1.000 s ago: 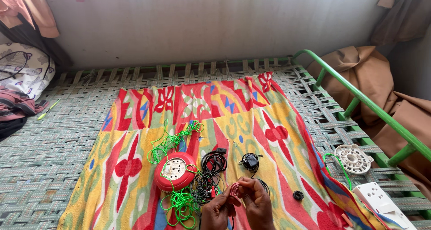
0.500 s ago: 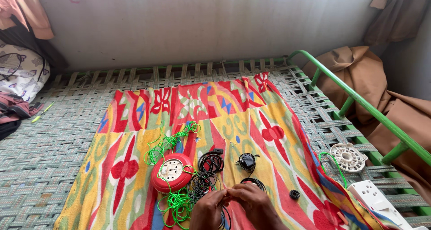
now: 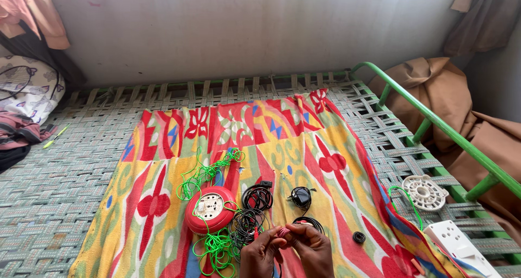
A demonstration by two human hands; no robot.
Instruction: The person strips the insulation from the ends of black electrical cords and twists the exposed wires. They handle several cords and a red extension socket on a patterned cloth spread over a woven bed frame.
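clothes (image 3: 24, 99): heaped at the far left edge of the bed, well left of the cloth, patterned white and pink pieces.
bed (image 3: 65, 186): woven strap surface in pale green, carrying everything; a green metal rail (image 3: 434, 120) runs along its right side.
cloth (image 3: 304, 142): bright red, yellow and green patterned sheet spread over the middle of the bed.
green cord (image 3: 209, 172): loose tangle lying on the cloth, running above and below the red reel.
red reel (image 3: 210, 209): round red extension reel with a white socket face, flat on the cloth, just left of the black cables.
black cables (image 3: 252, 213): several coils lying between the red reel and the hands.
left hand (image 3: 260, 253): at the bottom edge of the cloth, fingers pinched on the small roll, just right of the black cables.
small roll (image 3: 284, 233): small pinkish-red roll held between both hands, above the cloth.
right hand (image 3: 315, 251): touching the left hand, fingers closed on the same small roll.
black adapter (image 3: 300, 197): on the cloth beyond the hands.
white disc (image 3: 424, 192): slotted round plate on the bed, right of the cloth.
white socket board (image 3: 461, 248): at the lower right, beside the cloth's edge.
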